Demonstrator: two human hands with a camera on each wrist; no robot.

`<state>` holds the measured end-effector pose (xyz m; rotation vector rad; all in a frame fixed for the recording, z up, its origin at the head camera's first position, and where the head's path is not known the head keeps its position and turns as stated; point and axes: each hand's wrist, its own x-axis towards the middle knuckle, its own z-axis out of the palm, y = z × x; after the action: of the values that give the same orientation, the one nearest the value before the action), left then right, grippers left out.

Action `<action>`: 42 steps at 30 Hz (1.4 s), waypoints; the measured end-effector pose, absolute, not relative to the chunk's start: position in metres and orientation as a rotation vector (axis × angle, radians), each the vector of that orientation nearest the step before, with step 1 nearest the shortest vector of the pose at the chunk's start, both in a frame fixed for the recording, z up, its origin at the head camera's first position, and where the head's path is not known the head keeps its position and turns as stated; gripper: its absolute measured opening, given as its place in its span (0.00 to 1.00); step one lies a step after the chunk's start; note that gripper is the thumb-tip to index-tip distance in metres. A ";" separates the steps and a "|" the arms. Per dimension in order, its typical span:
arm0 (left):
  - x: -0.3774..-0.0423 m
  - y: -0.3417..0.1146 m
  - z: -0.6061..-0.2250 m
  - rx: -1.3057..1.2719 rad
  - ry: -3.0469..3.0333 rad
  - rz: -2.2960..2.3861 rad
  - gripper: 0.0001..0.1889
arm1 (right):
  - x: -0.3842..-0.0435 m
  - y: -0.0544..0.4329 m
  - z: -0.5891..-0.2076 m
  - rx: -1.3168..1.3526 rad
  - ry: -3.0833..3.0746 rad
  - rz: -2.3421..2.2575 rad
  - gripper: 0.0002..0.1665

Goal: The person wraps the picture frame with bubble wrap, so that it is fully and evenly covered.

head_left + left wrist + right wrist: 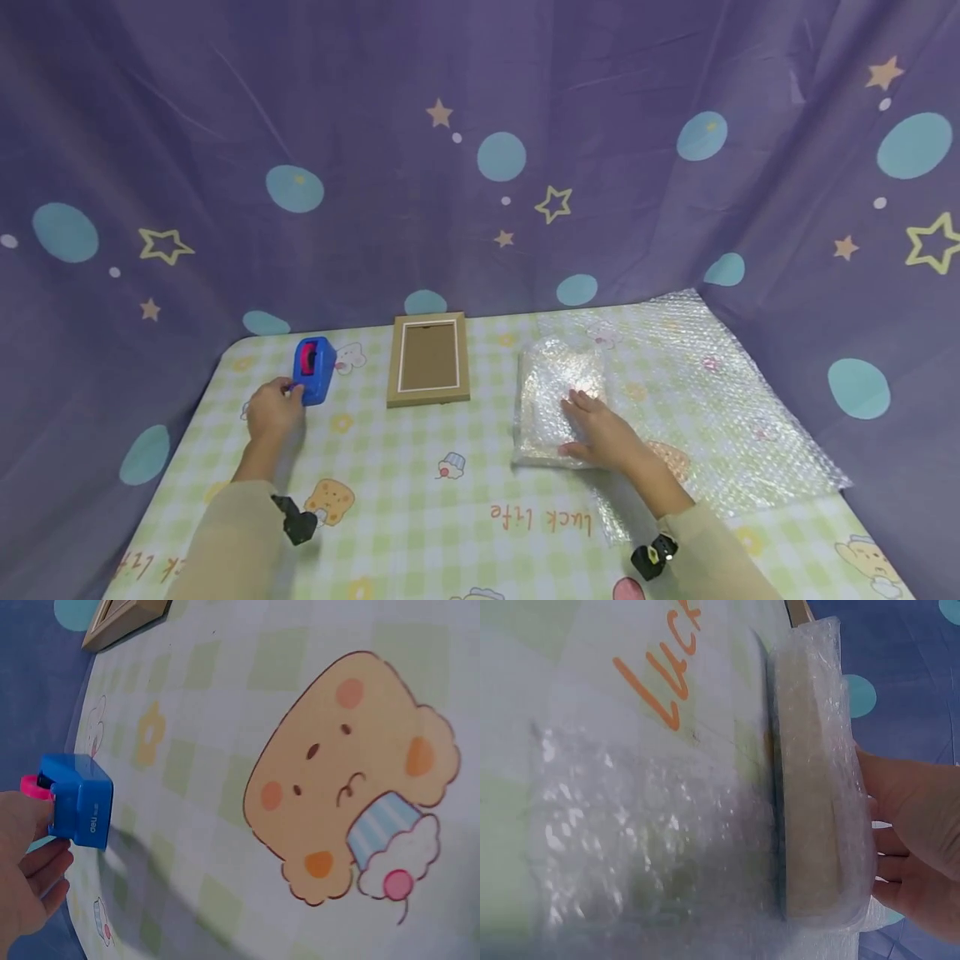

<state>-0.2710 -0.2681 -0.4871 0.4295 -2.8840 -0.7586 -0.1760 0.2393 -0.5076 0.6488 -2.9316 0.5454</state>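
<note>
My left hand (pixel 274 410) grips the near end of a blue tape dispenser (pixel 318 375) at the table's left. In the left wrist view, its thumb and fingers close about the end of the dispenser (pixel 84 801), beside a pink core (pixel 34 787). My right hand (pixel 603 432) rests with fingers spread on a flat rectangular bundle in bubble wrap (pixel 551 375). From the right wrist view, a pale wooden-looking edge shows through the side of the wrapped bundle (pixel 806 787). The fingers of the right hand (pixel 915 840) lie over its top face.
A wooden photo frame (pixel 465 358) lies between the hands, its brown backing in view. A large loose sheet of bubble wrap (pixel 720 417) spreads from the bundle to the table's right edge. A purple curtain (pixel 375 167) hangs behind the checked tablecloth (pixel 405 533).
</note>
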 end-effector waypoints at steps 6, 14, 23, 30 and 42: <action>-0.277 -0.272 -0.486 0.393 -2.880 -0.827 0.16 | -0.173 0.236 -0.508 0.638 -2.921 0.542 0.43; -0.284 -0.271 -0.480 0.368 -2.779 -0.799 0.11 | -0.172 0.237 -0.504 0.649 -2.904 0.558 0.44; -0.289 -0.268 -0.472 0.470 -2.830 -0.769 0.10 | -0.172 0.238 -0.505 0.642 -2.912 0.588 0.44; -0.290 -0.270 -0.465 0.634 -2.909 -0.804 0.14 | -0.171 0.237 -0.509 0.644 -2.894 0.606 0.42; -0.302 -0.286 -0.446 0.647 -3.067 -0.999 0.23 | -0.173 0.238 -0.508 0.633 -2.914 0.627 0.44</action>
<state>-0.3018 -0.2862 -0.4458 0.6475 -3.0666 -0.9989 -0.1732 0.2380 -0.5076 0.6328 -2.9135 0.6265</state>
